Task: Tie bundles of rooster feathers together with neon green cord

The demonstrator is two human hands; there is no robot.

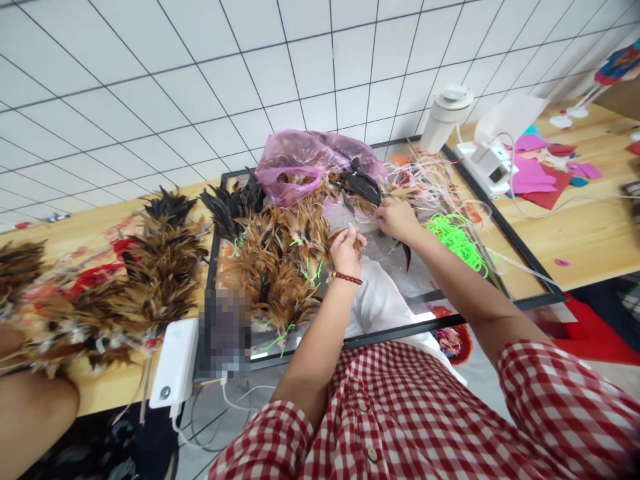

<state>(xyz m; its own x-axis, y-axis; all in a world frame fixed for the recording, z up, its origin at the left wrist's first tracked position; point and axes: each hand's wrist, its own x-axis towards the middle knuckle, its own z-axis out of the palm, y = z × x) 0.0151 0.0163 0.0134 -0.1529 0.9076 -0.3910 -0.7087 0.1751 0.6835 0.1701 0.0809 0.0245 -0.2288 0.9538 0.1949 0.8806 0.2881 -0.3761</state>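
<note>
My left hand point(347, 247), with a beaded bracelet at the wrist, is closed above the glass; brown feather-like material shows at its fingers, but what it grips is unclear. To its right, my right hand point(397, 219) has its fingers pinched together at the edge of loose feathers, near a long black feather point(364, 185). What sits between those fingertips is hidden. Brown feather bunches point(280, 267), some tied with bright green cord, lie left of my left hand. Behind both hands, a pink plastic bag point(320, 150) lies partly over more feathers.
A black-framed glass panel point(505, 230) lies on the wooden table point(595, 233). Green cord point(457, 243) is heaped at right, below a white bottle point(445, 120) and a power strip point(483, 167). A power bank point(174, 363) and more feathers point(160, 267) are at left, near another person's arm.
</note>
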